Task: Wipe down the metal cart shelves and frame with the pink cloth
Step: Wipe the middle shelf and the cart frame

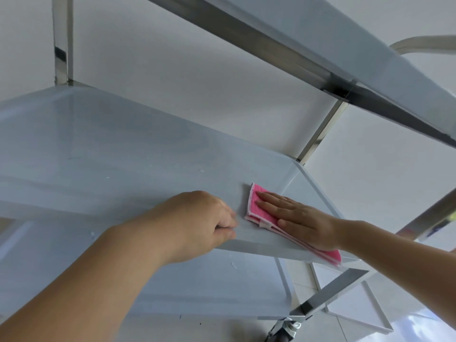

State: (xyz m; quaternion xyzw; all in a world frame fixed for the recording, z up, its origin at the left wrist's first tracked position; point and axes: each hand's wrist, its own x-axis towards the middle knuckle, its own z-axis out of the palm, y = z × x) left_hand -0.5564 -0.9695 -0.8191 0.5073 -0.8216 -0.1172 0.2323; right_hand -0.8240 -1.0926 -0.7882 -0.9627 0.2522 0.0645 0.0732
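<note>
The metal cart's middle shelf (pixel 103 154) fills the view, pale grey with a raised rim. A folded pink cloth (pixel 261 208) lies flat on its right front part. My right hand (pixel 301 218) presses flat on the cloth, fingers straight and pointing left. My left hand (pixel 199 223) grips the shelf's front edge just left of the cloth, fingers curled over the rim. The top shelf (pixel 345 43) runs overhead at the upper right. The bottom shelf (pixel 222 290) shows below my left forearm.
Shiny frame posts stand at the back left (pixel 63 40), back right (pixel 320 132) and front right (pixel 328 294). A caster wheel (pixel 283 332) sits on the white tiled floor. White walls lie behind the cart. Small white specks dot the shelves.
</note>
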